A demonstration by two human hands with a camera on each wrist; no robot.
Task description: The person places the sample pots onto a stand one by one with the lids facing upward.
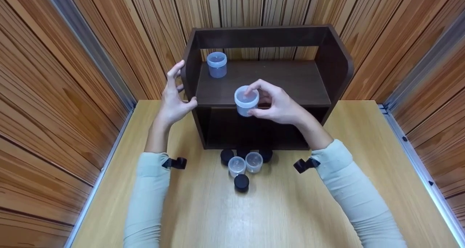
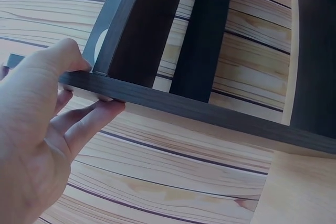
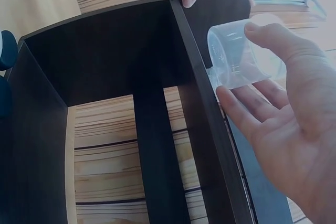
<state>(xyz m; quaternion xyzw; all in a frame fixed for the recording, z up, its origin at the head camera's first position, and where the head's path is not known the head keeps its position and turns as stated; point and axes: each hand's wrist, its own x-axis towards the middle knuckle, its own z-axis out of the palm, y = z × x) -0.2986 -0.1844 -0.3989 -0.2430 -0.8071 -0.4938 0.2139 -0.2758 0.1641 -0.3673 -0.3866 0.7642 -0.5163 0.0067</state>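
My right hand point(image 1: 278, 103) holds a translucent plastic jar point(image 1: 244, 109) between thumb and fingers. It is above the front edge of the dark brown shelf's upper board point(image 1: 269, 84). In the right wrist view the jar point(image 3: 228, 56) shows its clear wall beside the board's edge. My left hand point(image 1: 172, 102) grips the left side panel point(image 2: 220, 115) of the shelf, with the thumb on one side and fingers on the other. A second translucent jar point(image 1: 217, 69) stands upright on the upper board at the left, near that panel.
Two translucent cups point(image 1: 237, 166) stand on the wooden table point(image 1: 269, 215) in front of the shelf. Several round black pieces point(image 1: 241, 183) lie around them, some partly hidden. Wood-patterned walls point(image 1: 65, 95) enclose the table at the back and sides.
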